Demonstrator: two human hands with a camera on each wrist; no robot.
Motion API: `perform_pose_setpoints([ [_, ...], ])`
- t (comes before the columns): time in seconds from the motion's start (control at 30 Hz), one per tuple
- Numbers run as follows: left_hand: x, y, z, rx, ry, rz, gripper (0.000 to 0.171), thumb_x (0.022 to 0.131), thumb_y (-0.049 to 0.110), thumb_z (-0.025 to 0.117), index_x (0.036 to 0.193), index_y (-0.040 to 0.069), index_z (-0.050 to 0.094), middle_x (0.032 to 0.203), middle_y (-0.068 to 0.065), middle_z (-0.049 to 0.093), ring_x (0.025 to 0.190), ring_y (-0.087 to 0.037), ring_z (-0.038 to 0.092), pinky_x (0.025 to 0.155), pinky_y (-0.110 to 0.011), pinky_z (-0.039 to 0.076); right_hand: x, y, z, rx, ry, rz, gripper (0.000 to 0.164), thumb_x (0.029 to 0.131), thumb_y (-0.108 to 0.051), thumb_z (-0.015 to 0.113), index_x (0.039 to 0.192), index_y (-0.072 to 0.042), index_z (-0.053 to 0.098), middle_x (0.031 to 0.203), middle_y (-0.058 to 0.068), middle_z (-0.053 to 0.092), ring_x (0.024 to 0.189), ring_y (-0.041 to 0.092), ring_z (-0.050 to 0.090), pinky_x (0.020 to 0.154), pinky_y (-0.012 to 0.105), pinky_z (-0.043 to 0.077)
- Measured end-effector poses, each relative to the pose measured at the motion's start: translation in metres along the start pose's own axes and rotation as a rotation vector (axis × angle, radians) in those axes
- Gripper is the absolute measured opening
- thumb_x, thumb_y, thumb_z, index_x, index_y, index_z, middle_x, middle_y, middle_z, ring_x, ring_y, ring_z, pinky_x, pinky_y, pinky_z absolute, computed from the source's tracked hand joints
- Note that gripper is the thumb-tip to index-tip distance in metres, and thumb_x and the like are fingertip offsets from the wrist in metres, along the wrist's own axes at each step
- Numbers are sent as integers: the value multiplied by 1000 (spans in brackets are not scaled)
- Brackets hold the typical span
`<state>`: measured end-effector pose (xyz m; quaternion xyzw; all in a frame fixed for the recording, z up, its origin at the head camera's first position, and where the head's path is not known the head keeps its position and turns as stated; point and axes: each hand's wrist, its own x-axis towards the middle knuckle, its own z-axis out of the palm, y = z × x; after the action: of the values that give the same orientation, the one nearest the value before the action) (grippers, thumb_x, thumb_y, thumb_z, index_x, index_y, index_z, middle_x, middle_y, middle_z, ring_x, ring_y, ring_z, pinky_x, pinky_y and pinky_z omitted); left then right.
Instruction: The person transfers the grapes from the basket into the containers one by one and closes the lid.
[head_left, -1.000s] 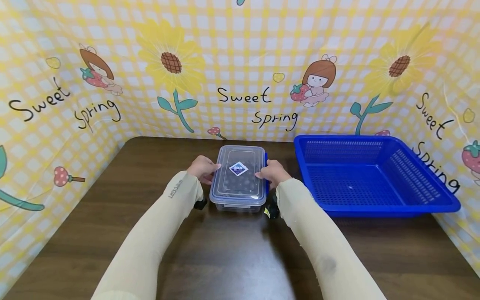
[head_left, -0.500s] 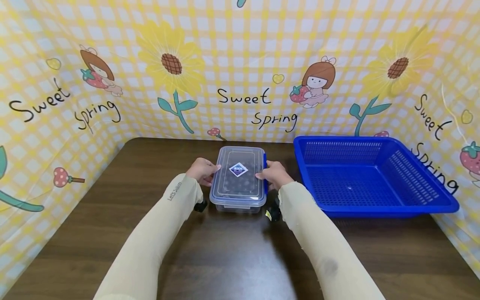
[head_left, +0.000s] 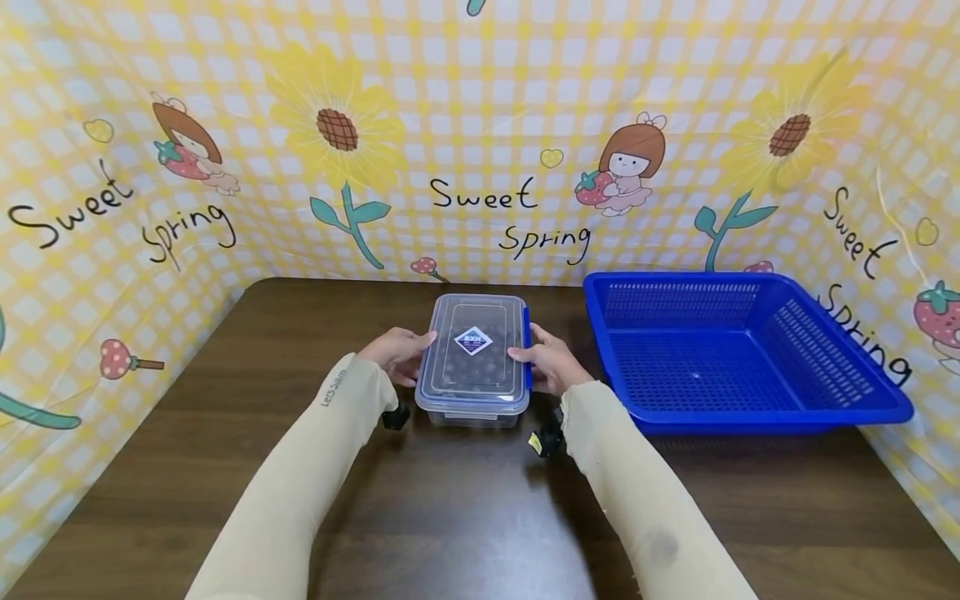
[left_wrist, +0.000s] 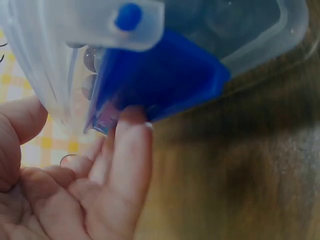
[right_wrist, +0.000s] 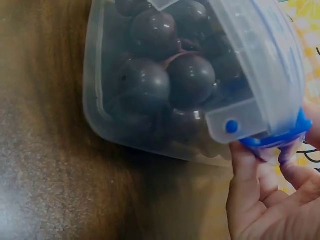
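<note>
A clear plastic food container with a lid and a diamond label sits mid-table in the head view. Dark round fruits that look like grapes show through its wall in the right wrist view. My left hand holds its left side, thumb on the lid's edge and fingers at a blue clip, which slants outward in the left wrist view. On the opposite side, my right hand has its thumb over the lid and its fingers at the other blue clip.
A blue perforated plastic basket stands to the right, close to my right forearm. The brown wooden table is bounded behind and at the sides by a yellow checked cloth. Black straps are on my wrists.
The right hand's fingers have spread along the container's side, and its wrist has dropped slightly. The left hand has shifted a little lower and outward. The container stays in place on the table.
</note>
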<state>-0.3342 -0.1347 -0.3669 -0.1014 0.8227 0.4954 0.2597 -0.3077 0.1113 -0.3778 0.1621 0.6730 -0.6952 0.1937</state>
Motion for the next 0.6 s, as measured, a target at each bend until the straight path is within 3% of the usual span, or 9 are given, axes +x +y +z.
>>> perform_pose_setpoints([
  [0.13, 3, -5, -1, -22, -40, -18, 56, 101, 44, 42, 134, -1, 44, 129, -19, 55, 84, -24, 61, 67, -34, 56, 0, 2, 0, 16, 15, -7, 74, 93, -11, 63, 153, -28, 24, 132, 17, 54, 112, 33, 58, 94, 49, 47],
  [0.3, 4, -10, -3, -121, -73, -34, 51, 99, 45, 47, 124, 0, 51, 119, -18, 57, 80, -23, 63, 71, -35, 57, 1, 4, 1, 26, 33, -9, 73, 92, -10, 64, 152, -28, 27, 130, 16, 55, 111, 33, 60, 93, 49, 48],
  [0.4, 6, -12, -6, -159, -68, -47, 53, 97, 45, 51, 127, 1, 50, 122, -17, 55, 83, -24, 62, 73, -34, 56, 0, 4, 2, 24, 38, -10, 73, 92, -10, 64, 152, -27, 27, 129, 18, 56, 110, 33, 60, 93, 49, 48],
  [0.6, 5, -8, -11, -52, -23, -39, 60, 96, 47, 52, 132, 0, 49, 129, -18, 55, 83, -23, 60, 70, -32, 56, -2, 3, 4, 30, 50, -13, 72, 92, -9, 64, 152, -27, 28, 129, 17, 57, 110, 34, 60, 93, 50, 48],
])
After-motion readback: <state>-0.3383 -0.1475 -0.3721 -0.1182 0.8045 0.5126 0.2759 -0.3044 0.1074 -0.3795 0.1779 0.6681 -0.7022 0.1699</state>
